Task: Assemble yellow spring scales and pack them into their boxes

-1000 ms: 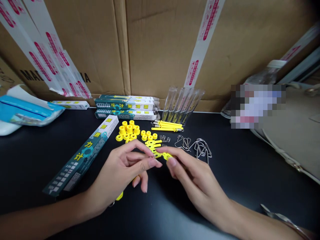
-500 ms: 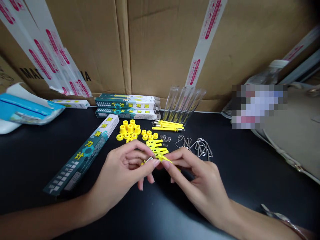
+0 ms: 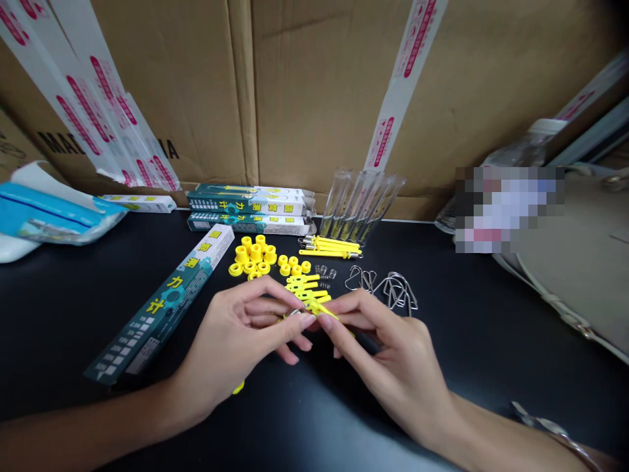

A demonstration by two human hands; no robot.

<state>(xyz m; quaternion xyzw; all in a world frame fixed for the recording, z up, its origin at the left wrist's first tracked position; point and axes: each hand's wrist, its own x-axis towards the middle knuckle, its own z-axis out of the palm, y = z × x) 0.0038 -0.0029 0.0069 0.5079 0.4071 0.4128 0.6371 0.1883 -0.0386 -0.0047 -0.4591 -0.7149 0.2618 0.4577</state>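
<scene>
My left hand [image 3: 255, 321] is closed, pinching a small metal spring part at the left end of a yellow plastic piece [image 3: 322, 310]. My right hand [image 3: 383, 341] pinches that same yellow piece between thumb and fingers. Just behind the fingertips lie flat yellow pieces [image 3: 302, 283], small springs [image 3: 324, 271], yellow rings [image 3: 249, 267] and taller yellow caps [image 3: 255, 253]. Bent wire hooks [image 3: 399, 290] rest beyond my right hand. A yellow bit [image 3: 238, 387] shows beside my left wrist, mostly hidden.
Several clear tubes [image 3: 361, 206] stand at the back, beside stacked boxes [image 3: 246, 223] and yellow rods [image 3: 334, 248]. A long box [image 3: 167, 301] lies at left, a blue packet [image 3: 54, 210] behind it. A bottle [image 3: 521, 147] and a bag [image 3: 574, 255] are at right.
The lower fingers of my left hand have shifted slightly to the right. A yellow bit now shows beside my left wrist. Both hands keep their pinch.
</scene>
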